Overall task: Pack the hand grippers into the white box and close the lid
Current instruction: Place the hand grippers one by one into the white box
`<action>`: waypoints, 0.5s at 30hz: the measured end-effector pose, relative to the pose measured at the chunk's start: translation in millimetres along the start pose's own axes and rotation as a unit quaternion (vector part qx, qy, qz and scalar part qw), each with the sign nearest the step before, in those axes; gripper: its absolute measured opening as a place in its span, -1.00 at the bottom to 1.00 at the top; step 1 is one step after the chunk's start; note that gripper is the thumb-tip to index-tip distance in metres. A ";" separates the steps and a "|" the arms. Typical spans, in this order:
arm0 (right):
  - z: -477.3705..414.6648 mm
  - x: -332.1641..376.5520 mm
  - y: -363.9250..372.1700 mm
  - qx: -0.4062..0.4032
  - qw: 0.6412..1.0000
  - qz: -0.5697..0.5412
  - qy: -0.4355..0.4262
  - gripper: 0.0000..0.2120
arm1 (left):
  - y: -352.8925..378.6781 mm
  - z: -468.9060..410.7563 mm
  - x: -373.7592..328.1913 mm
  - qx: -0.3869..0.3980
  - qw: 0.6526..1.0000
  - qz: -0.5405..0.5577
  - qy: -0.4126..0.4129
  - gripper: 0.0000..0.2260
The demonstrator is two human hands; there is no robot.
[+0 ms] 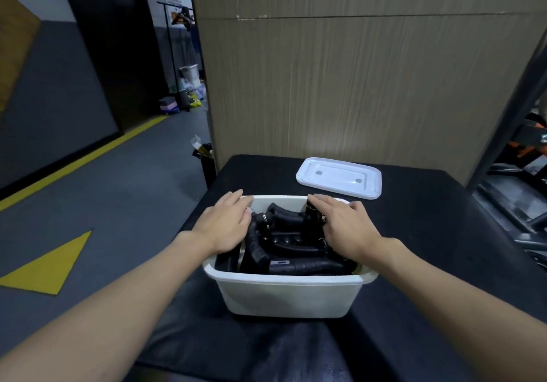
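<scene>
Head view: my left hand (pixel 228 221) and right hand (pixel 346 229) lie flat on the grippers (pixel 291 242), grasping nothing; I should press them evenly below the box (pixel 284 281) rim.

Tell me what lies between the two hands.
In the head view, black hand grippers piled in the white box lie between the left hand and the right hand.

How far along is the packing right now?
Done: the grippers are piled inside the box. In hand: the left hand and right hand lie flat on the pile, apparently pressing it down to settle it. Left: the lid lies on the table behind the box, so closing is not yet done.
</scene>
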State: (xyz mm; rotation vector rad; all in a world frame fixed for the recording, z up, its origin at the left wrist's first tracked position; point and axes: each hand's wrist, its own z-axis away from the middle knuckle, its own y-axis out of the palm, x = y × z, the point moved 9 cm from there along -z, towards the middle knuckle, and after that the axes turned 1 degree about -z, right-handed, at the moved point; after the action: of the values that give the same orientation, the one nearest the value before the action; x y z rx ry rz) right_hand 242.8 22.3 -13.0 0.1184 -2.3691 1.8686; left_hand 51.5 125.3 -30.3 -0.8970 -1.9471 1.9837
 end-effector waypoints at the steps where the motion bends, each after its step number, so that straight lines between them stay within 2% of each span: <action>1: 5.9 -3.0 -2.3 -0.004 1.000 -0.012 0.023 -0.26 | 0.2 4.2 4.8 -0.005 1.000 0.015 -0.013 -0.56; 4: 27.2 -32.8 -10.8 -0.024 0.979 -0.071 0.188 -0.28 | 4.0 15.2 14.7 -0.005 0.997 0.060 -0.045 -0.51; 7: 57.9 -55.0 3.7 0.033 0.932 -0.149 0.329 -0.41 | -0.7 20.3 21.3 -0.042 0.989 0.123 -0.071 -0.56; 9: 72.4 -55.3 19.3 0.052 0.907 -0.231 0.349 -0.44 | -0.3 21.7 21.7 -0.051 0.986 0.138 -0.076 -0.47; 12: 80.6 -54.8 22.9 -0.023 0.884 -0.306 0.353 -0.53 | 1.2 21.9 20.7 -0.052 0.986 0.136 -0.075 -0.39; 15: 77.0 -55.9 16.7 -0.074 0.872 -0.328 0.357 -0.62 | -0.4 21.7 21.7 -0.063 0.983 0.154 -0.081 -0.35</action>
State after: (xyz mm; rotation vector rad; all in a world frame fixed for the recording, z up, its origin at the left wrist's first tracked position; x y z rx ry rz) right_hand 292.2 -49.4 -54.8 0.1581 -1.6498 1.1293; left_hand 22.2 119.4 -37.0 -1.1642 -2.1538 2.1797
